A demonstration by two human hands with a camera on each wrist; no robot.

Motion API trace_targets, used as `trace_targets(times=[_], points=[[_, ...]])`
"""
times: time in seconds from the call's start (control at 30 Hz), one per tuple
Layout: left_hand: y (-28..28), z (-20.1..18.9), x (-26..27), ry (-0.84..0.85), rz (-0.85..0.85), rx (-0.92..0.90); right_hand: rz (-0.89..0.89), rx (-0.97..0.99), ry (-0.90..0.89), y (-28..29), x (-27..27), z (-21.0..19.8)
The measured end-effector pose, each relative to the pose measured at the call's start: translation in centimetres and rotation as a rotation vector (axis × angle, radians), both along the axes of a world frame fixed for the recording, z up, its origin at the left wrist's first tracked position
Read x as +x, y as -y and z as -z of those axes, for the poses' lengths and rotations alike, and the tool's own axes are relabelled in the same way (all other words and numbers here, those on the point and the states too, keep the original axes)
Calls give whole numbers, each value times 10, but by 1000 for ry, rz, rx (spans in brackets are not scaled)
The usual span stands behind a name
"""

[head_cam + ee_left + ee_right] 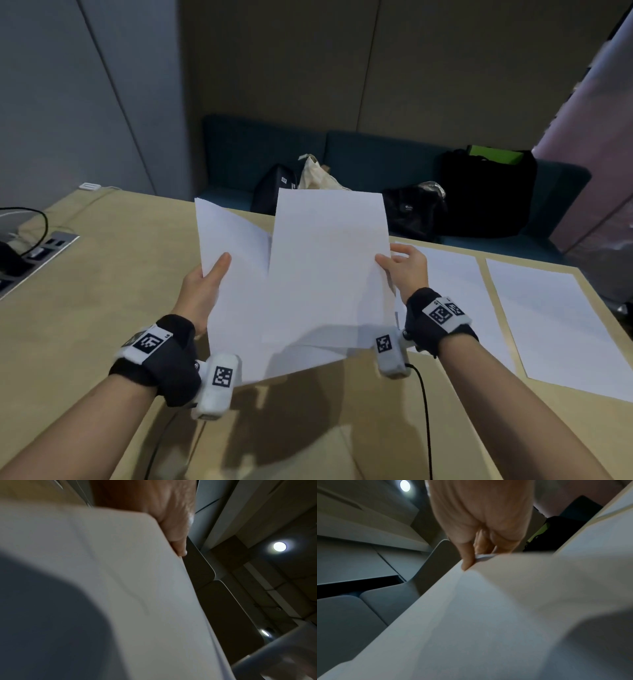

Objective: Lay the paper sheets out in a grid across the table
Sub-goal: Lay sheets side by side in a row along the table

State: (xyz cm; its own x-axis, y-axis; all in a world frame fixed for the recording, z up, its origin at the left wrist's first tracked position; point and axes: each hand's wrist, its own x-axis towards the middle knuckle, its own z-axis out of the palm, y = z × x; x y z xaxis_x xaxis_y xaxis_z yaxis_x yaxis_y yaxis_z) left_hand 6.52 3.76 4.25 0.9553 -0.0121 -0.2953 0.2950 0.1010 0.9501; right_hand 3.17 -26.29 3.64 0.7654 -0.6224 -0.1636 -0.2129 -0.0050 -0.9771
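Above the middle of the tan table (102, 274) I hold white paper sheets. My left hand (205, 284) grips the left sheets (236, 274) at their left edge, thumb on top. My right hand (404, 270) pinches the right edge of a separate top sheet (329, 260), which overlaps the left ones. In the left wrist view my left hand (173, 524) lies along the edge of the sheets (120, 574). In the right wrist view the thumb of my right hand (469, 555) presses on the sheet (488, 615). Two laid sheets, one nearer me (455, 284) and one further right (555, 325), lie flat side by side on the table's right part.
A power socket panel (37, 257) with black cables sits in the table at the far left. Behind the table's far edge a dark teal bench (376, 154) carries black bags (486, 192) and a beige cloth bag (318, 174). A black cable (424, 411) hangs from my right wrist.
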Motion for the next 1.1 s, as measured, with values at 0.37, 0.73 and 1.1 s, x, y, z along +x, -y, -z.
trace_targets(times=[0.37, 0.73, 1.1], points=[[-93, -2, 41, -22, -157, -21, 101, -332, -279, -24, 49, 65], [-82, 18, 59, -54, -60, -39, -259, -905, -664, -37, 45, 76], [-75, 15, 62, -57, -28, -75, -659, -879, -761, -50, 38, 91]])
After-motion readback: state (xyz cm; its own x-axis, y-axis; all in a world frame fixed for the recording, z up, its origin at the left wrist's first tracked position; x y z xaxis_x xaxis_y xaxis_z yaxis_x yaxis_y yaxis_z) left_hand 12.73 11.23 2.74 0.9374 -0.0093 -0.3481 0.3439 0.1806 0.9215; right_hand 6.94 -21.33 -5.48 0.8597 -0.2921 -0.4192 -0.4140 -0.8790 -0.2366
